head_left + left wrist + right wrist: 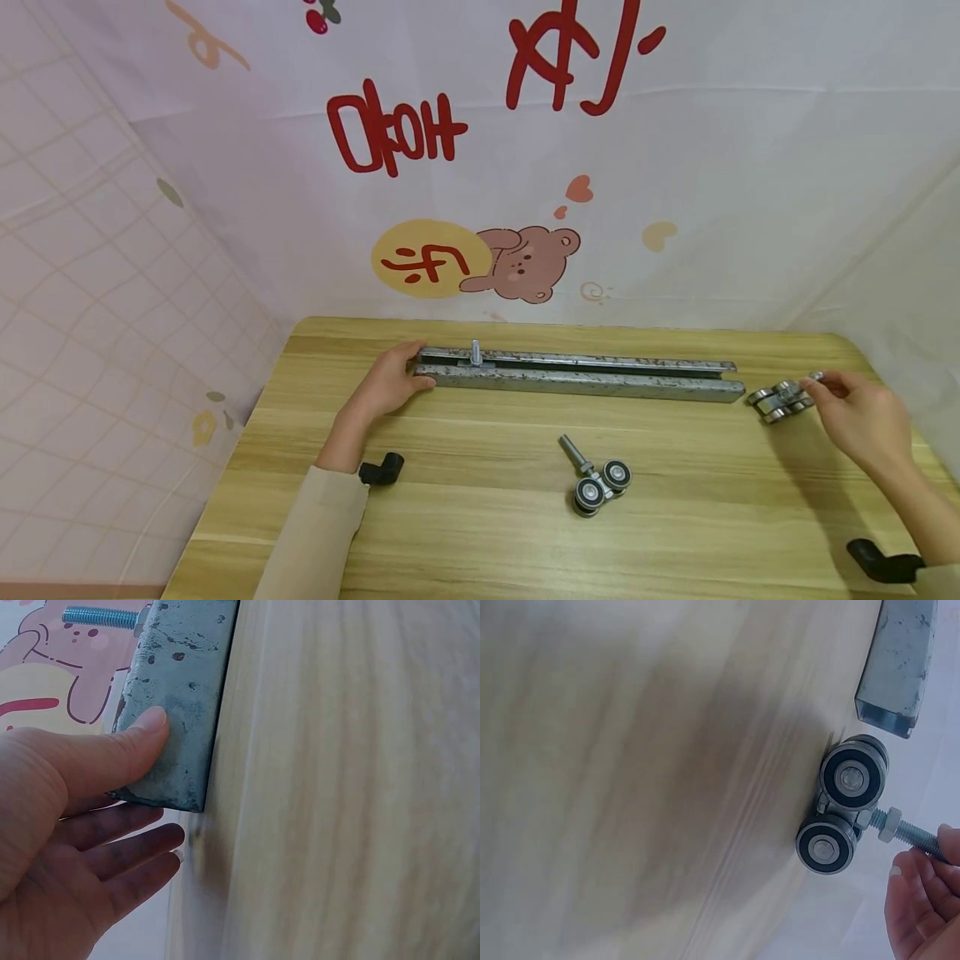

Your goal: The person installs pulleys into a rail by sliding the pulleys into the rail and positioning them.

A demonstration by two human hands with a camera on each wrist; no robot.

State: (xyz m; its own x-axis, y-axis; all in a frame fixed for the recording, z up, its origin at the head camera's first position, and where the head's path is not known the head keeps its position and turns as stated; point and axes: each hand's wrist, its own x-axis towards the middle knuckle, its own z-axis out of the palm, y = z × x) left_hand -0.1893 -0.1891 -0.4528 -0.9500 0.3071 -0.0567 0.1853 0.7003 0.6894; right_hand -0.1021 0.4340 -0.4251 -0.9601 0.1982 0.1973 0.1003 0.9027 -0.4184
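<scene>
A long speckled grey metal track (pixel 577 383), slotted along its top, lies across the back of the table. At its left end my left hand (pixel 386 379) holds it, the thumb (pixel 150 731) against the front side and fingers behind. A threaded bolt (pixel 476 353) stands up from the slot near that end; what carries it is mostly hidden inside. Just off the track's right end is a wheeled trolley roller (pixel 780 402). My right hand (pixel 862 412) pinches its bolt (pixel 919 838). In the right wrist view its wheels (pixel 853 778) sit close to the track's open end, apart from it.
Another trolley roller (pixel 600 487) lies on its side on the wooden table (pixel 465 517), in front of the track, its bolt pointing back and left. A printed cloth (pixel 675 167) hangs behind the table. Black wrist mounts (pixel 885 562) sit on both forearms.
</scene>
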